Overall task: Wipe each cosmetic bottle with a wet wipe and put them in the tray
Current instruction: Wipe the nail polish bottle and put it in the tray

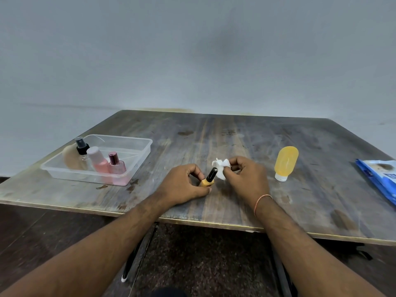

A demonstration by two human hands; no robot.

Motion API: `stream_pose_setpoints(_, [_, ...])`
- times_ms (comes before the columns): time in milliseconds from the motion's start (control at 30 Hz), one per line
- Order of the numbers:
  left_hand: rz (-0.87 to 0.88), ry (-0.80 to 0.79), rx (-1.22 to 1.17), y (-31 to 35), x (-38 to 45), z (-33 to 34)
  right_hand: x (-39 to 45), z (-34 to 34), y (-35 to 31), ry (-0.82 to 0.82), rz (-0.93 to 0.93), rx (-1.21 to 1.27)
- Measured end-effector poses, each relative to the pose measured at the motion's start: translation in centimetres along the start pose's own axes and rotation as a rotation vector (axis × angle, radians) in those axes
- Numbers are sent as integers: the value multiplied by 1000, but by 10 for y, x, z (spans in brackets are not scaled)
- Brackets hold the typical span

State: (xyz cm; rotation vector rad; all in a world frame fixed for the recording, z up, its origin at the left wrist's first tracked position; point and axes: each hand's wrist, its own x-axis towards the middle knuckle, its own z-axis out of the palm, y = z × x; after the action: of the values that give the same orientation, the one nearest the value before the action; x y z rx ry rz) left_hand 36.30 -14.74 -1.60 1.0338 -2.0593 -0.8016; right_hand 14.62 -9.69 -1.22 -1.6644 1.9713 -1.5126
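Note:
My left hand [184, 185] grips a small orange bottle with a black cap [209, 179], tilted with the cap pointing up and right. My right hand [246, 179] pinches a crumpled white wet wipe [220, 168] that touches the cap. A clear plastic tray [137, 155] sits at the left of the table. Inside it stand a black-topped spray bottle [82, 147], a pink bottle with a pale cap [97, 160] and a pink perfume bottle with a dark red cap [116, 168]. A yellow tube bottle [286, 160] stands on its white cap to the right of my hands.
A blue wet-wipe pack [381, 176] lies at the table's right edge. A round beige thing [71, 159] leans in the tray's left end. The worn wooden table [214, 136] meets a grey wall behind; its front edge runs just under my wrists.

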Motion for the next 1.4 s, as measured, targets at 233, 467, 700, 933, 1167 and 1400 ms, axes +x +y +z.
stream_pose_setpoints(233, [10, -62, 0, 0, 0, -4, 1, 1, 0, -63, 28, 3])
stream_pose_setpoints(467, [81, -276, 13, -2, 0, -12, 1, -1, -2, -71, 25, -19])
stream_pose_setpoints(700, [151, -310, 187, 2, -1, -12, 0, -1, -2, -77, 34, -8])
stream_pose_setpoints(933, [126, -283, 63, -2, -3, -8, -1, -2, -4, -81, 21, -18])
stream_pose_setpoints(1167, [144, -275, 44, -2, -1, -9, -2, -3, -5, -80, 34, -6])
stream_pose_setpoints(1400, [174, -196, 196, 3, -6, -6, -2, -1, -4, -72, 46, 3])
